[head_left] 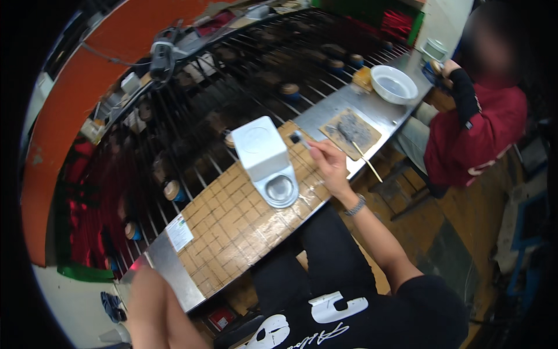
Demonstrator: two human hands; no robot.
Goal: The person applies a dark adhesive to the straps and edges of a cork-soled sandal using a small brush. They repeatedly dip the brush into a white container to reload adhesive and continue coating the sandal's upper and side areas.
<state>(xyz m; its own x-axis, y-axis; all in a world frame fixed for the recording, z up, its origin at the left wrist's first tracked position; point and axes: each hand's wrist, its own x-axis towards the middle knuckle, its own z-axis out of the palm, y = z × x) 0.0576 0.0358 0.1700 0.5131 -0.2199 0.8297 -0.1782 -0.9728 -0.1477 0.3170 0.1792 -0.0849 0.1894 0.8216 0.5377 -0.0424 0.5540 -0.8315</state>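
Observation:
My right hand point(332, 168), with a metal band at its wrist, is closed on a small dark-headed brush point(296, 138) with a pale bluish handle. The brush is just right of a white box-shaped container point(261, 145) on the cardboard work surface. In front of the container is a grey piece with a round shallow cup point(280, 189); the two look joined. My left hand point(150, 294) is low at the left, beside the metal table edge, away from these things. Motion smears it and its fingers cannot be made out.
Grid-marked cardboard point(232, 232) covers the metal table, with a white label sheet point(179, 232). Beyond run metal rods point(203, 168) carrying blue-and-tan pieces. A smudged board point(351, 134) with a stick and a white bowl point(394, 84) lie right. A co-worker in red point(476, 128) sits there.

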